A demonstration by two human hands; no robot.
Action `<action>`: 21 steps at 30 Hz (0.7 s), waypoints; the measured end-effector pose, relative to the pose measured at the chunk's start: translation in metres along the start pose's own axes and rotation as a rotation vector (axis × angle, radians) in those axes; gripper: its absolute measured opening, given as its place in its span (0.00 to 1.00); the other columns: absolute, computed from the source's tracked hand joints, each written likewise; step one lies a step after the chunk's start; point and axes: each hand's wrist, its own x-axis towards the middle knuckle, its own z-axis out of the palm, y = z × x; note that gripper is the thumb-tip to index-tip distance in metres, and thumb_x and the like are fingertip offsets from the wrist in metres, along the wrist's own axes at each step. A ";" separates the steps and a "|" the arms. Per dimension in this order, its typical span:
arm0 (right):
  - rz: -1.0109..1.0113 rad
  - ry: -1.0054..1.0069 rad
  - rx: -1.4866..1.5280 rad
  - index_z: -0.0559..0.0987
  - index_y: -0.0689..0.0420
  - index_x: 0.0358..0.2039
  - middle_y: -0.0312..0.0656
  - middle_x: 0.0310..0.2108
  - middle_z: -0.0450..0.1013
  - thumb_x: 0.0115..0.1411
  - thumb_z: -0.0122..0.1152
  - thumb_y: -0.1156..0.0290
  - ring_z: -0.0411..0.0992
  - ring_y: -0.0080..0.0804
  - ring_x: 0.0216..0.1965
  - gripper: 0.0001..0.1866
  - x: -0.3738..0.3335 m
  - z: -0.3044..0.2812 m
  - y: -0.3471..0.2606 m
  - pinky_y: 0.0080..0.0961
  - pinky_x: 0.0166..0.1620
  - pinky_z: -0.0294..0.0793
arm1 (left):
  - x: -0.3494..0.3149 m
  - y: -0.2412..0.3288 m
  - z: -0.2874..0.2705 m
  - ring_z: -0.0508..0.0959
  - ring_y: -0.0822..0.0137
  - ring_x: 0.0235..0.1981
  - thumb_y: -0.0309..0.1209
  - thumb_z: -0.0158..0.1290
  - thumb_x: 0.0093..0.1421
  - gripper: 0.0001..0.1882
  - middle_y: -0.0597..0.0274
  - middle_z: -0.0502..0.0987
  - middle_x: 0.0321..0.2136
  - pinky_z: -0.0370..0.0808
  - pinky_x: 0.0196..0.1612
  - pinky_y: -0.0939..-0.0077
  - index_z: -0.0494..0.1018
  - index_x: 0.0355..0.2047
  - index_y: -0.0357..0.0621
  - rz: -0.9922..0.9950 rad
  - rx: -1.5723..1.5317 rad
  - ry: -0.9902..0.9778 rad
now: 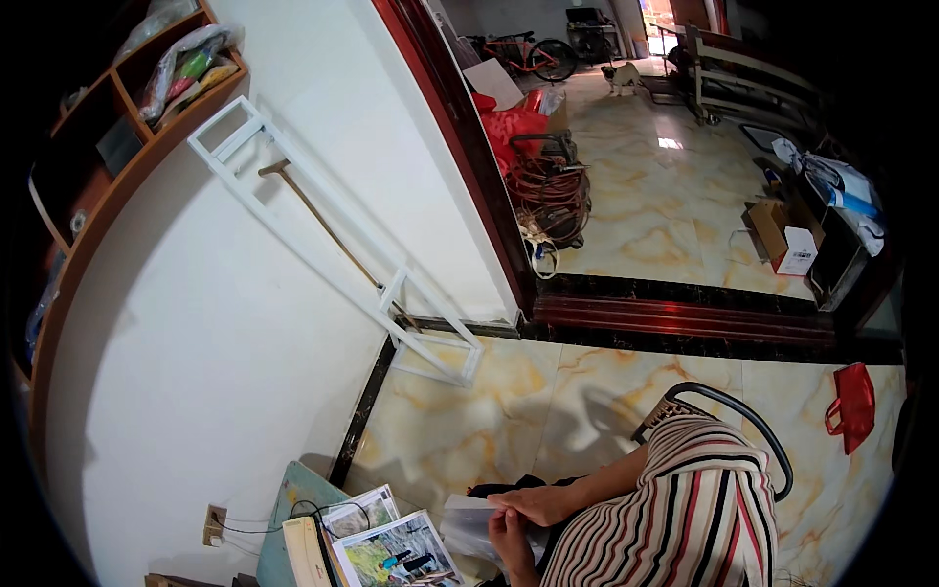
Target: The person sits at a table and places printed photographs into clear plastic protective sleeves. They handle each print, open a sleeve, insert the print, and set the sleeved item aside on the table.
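Observation:
My right hand [544, 504] reaches left from a striped short sleeve. Its fingertips are drawn together at the edge of a pale, translucent plastic bag [468, 528]. Just below, my left hand [513, 546] has its fingers bent and pressed together at the same edge, close to the right fingertips. The bag lies over my lap, and its contents are hard to make out. To its left, printed picture sheets [406, 556] rest beside a cream-coloured box-like thing [305, 554] on a pale green surface [277, 523].
A white metal frame [323, 230] and a brown walking stick [328, 225] lean on the wall. Wooden shelves [147, 181] hang at left. A chair's curved black rail [748, 416] is at my back. Beyond the raised threshold [685, 318] are coiled hoses [550, 196] and a dog [622, 78].

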 end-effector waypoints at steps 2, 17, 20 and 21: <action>-0.001 -0.029 0.056 0.50 0.65 0.62 0.55 0.53 0.65 0.62 0.43 0.74 0.63 0.49 0.55 0.29 -0.003 -0.007 0.001 0.33 0.55 0.62 | -0.004 0.005 0.012 0.73 0.71 0.37 0.31 0.54 0.61 0.12 0.60 0.74 0.37 0.73 0.41 0.78 0.68 0.41 0.37 0.003 0.000 0.016; 0.024 -0.080 0.013 0.47 0.62 0.64 0.54 0.52 0.66 0.59 0.49 0.76 0.65 0.50 0.53 0.34 -0.004 -0.017 -0.016 0.34 0.52 0.65 | -0.002 0.012 0.017 0.73 0.73 0.36 0.33 0.53 0.62 0.12 0.62 0.74 0.36 0.71 0.40 0.81 0.69 0.39 0.38 -0.005 -0.005 0.033; 0.007 -0.052 0.002 0.46 0.61 0.64 0.55 0.53 0.65 0.59 0.50 0.75 0.65 0.51 0.53 0.36 -0.005 -0.016 -0.018 0.34 0.52 0.65 | 0.000 0.011 0.015 0.73 0.73 0.35 0.35 0.53 0.62 0.13 0.62 0.74 0.35 0.71 0.39 0.81 0.69 0.39 0.37 -0.009 -0.014 0.030; -0.005 -0.037 -0.007 0.45 0.61 0.65 0.55 0.53 0.64 0.59 0.50 0.74 0.65 0.51 0.53 0.36 -0.005 -0.016 -0.018 0.35 0.52 0.65 | 0.000 0.011 0.015 0.73 0.73 0.35 0.35 0.53 0.62 0.13 0.62 0.74 0.35 0.71 0.40 0.80 0.69 0.39 0.37 -0.014 0.014 0.038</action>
